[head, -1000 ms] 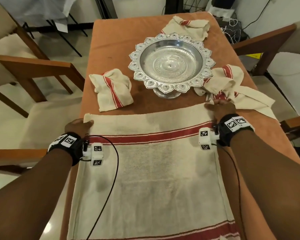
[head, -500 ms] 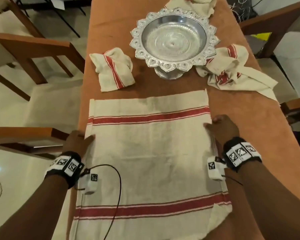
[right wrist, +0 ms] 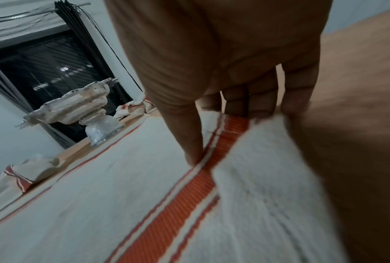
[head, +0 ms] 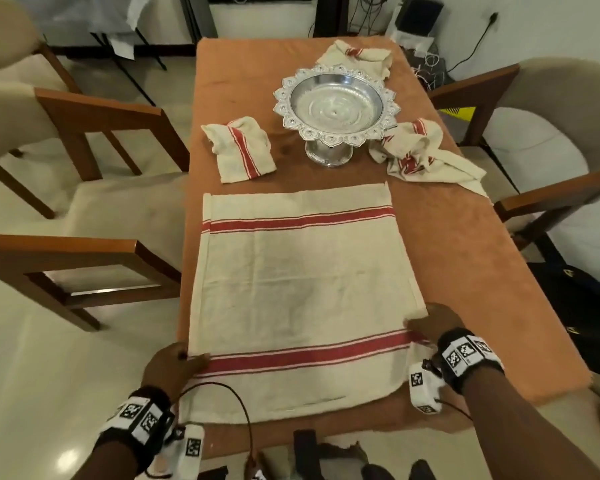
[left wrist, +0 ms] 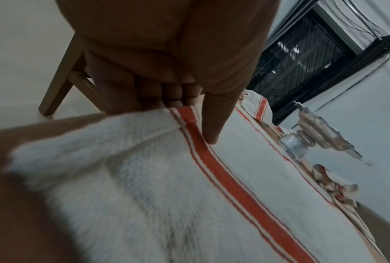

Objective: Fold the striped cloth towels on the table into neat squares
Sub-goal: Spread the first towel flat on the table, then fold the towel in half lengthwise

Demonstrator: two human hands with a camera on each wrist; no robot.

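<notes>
A large cream towel (head: 302,282) with two red stripes lies spread flat on the orange table (head: 465,254). My left hand (head: 174,365) pinches its left edge at the near stripe. The thumb (left wrist: 212,124) lies on top of the towel (left wrist: 189,195) and the fingers curl under the edge. My right hand (head: 433,323) pinches the right edge at the same stripe, thumb (right wrist: 189,138) on the towel (right wrist: 99,195), fingers curled at the hem. The cloth there is slightly bunched.
A folded striped towel (head: 239,150) lies beyond the spread one on the left. A silver pedestal bowl (head: 335,109) stands mid-table, with crumpled towels to its right (head: 423,154) and behind it (head: 357,57). Wooden chairs flank the table on the left (head: 84,140) and right (head: 534,133).
Both hands have slid back along the towel's side edges, from the far corners to the near stripe. The towel itself lies as before.
</notes>
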